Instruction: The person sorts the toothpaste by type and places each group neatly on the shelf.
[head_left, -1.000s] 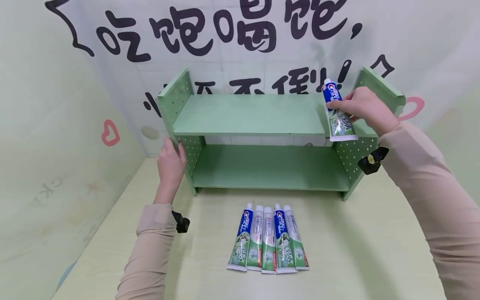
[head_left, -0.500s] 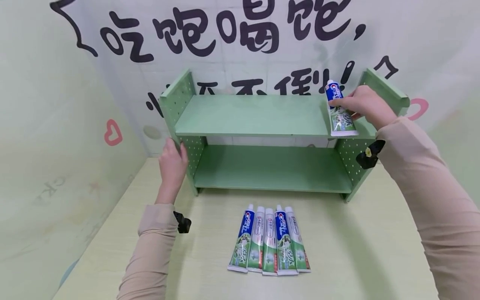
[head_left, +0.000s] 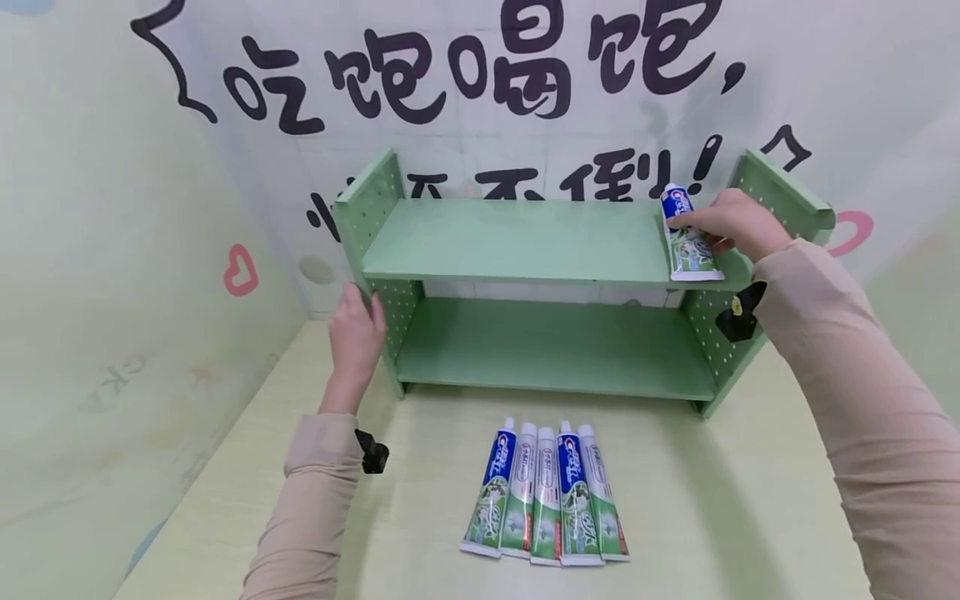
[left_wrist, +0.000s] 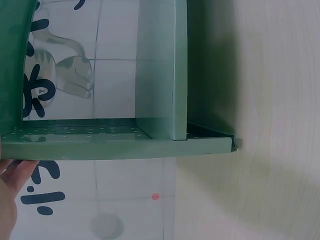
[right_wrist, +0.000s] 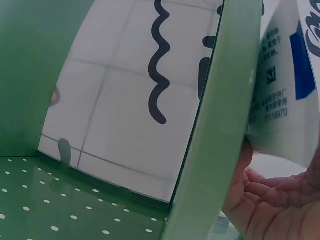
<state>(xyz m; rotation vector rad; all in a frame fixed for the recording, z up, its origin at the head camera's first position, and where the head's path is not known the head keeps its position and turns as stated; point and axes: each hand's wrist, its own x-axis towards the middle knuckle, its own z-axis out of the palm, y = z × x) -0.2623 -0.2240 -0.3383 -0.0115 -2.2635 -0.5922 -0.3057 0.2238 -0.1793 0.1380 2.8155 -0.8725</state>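
Note:
A green two-tier rack (head_left: 495, 242) stands on the table. My left hand (head_left: 356, 333) grips the front edge of its left side panel, thumb on the inner side. At the right end of the upper shelf, my right hand (head_left: 738, 221) holds a blue, white and green toothpaste tube (head_left: 693, 257) cap up, its flat end by the shelf's front edge. Whether that end touches the shelf I cannot tell. In the right wrist view the tube's printed back (right_wrist: 285, 100) shows beyond the green shelf edge, with curled fingers (right_wrist: 280, 205) below.
Several toothpaste tubes (head_left: 547, 492) lie side by side on the pale table (head_left: 420, 517) before the rack, caps toward it. Perforated side panels (head_left: 783, 196) rise above the upper shelf. A wall with black lettering (head_left: 390, 75) stands close behind.
My right hand has brought the toothpaste tube slightly lower and inward over the upper shelf's right end. The left hand keeps its grip on the rack. The head view has shifted a little.

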